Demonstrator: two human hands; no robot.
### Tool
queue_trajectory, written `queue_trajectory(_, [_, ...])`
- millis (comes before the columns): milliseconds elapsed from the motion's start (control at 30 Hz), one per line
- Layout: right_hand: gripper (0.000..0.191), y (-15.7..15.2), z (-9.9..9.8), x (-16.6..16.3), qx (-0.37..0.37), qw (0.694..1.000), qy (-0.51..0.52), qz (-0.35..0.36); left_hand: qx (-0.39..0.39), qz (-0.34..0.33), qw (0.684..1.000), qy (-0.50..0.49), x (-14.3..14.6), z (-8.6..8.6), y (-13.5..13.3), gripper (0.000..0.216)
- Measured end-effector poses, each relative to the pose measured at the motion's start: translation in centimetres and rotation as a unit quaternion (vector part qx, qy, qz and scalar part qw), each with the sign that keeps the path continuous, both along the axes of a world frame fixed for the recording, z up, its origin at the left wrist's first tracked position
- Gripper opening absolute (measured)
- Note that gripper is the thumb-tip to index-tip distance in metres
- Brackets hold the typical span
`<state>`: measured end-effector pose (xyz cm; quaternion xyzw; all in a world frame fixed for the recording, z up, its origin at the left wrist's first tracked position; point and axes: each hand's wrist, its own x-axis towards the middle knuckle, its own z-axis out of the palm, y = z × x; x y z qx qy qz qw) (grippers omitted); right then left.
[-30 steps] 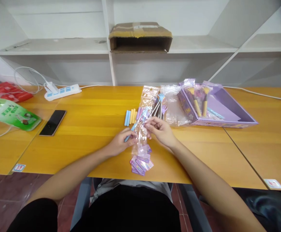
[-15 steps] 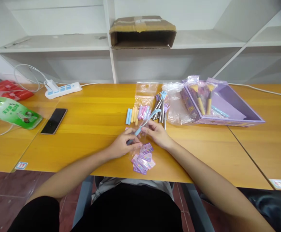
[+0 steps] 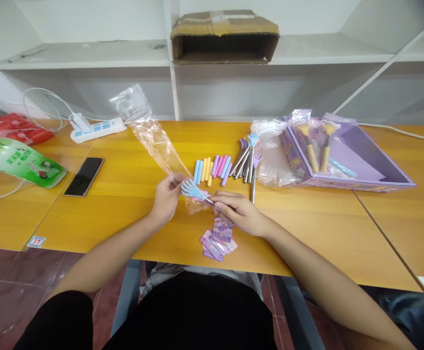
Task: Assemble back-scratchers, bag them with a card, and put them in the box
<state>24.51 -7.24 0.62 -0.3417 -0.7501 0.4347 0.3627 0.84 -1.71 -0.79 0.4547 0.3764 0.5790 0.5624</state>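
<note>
My right hand (image 3: 239,211) is closed on the metal rod of a back scratcher (image 3: 193,188), whose light blue hand-shaped head points left. My left hand (image 3: 166,199) pinches a long clear plastic bag (image 3: 157,141) near its lower end, beside that head; the rest of the bag stretches up and to the left. Whether the head is inside the bag or in front of it, I cannot tell. Just below the hands lies a loose pile of pink and purple cards (image 3: 217,243). Beyond them are several coloured handle sleeves (image 3: 217,167) and a bunch of metal back scratchers (image 3: 244,160).
On the right, a purple box (image 3: 364,160) holds packed scratchers with yellow heads, with clear bags (image 3: 273,160) beside it. A phone (image 3: 84,176), a power strip (image 3: 98,130) and a green package (image 3: 25,163) lie left. A cardboard box (image 3: 224,39) sits on the shelf.
The back scratcher has turned, so its blue head now points left from my right hand. My left hand has moved left, and the clear bag now extends up and left from it.
</note>
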Motion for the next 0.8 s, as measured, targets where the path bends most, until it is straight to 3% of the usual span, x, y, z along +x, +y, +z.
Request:
queue_trajectory(133, [0.040,0.4,0.4,0.2,0.069,0.994,-0.086,-0.008,-0.039,0.035,0.997,-0.065,-0.4,0.9,0.8,0.047])
queue_trajectory(400, [0.046,0.8,0.3,0.8,0.033,0.995,-0.091,0.006,-0.037,0.035,0.994,-0.097,-1.1,1.2,1.5,0.046])
queue_trajectory(533, [0.046,0.6,-0.2,0.5,-0.011,0.998,-0.065,0.001,-0.065,0.007,0.993,-0.100,-0.7,1.2,0.9,0.048])
queue_trajectory(700, [0.044,0.5,-1.7,0.3,-0.132,0.991,0.029,-0.022,-0.109,-0.029,0.988,-0.106,0.1,1.2,0.0,0.052])
queue_trajectory(800, [0.047,0.5,-2.2,0.1,-0.157,0.984,0.074,-0.026,-0.116,-0.055,0.987,-0.097,0.5,1.1,-0.5,0.051])
